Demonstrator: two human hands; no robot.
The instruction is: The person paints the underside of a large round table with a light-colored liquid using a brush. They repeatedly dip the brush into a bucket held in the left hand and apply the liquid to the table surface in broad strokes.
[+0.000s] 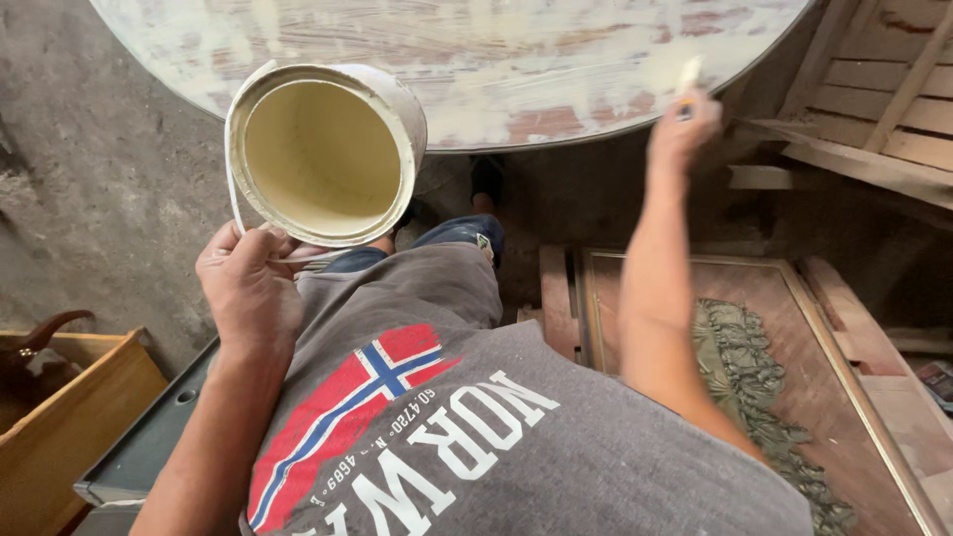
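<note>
My left hand (248,283) grips the rim of a white paint bucket (326,149) holding cream-coloured paint, tilted toward me in front of my chest. My right hand (680,129) is raised and blurred, shut on a paintbrush (688,77) whose pale tip touches the edge of a large round tabletop (476,60). The tabletop is streaked with whitish paint over reddish wood. My grey printed shirt fills the lower middle of the view.
A framed panel with a carved green ornament (764,397) lies on the floor at the right. Wooden slats (884,89) lean at the upper right. A wooden box (60,427) and a grey metal piece (149,437) sit at the lower left on a concrete floor.
</note>
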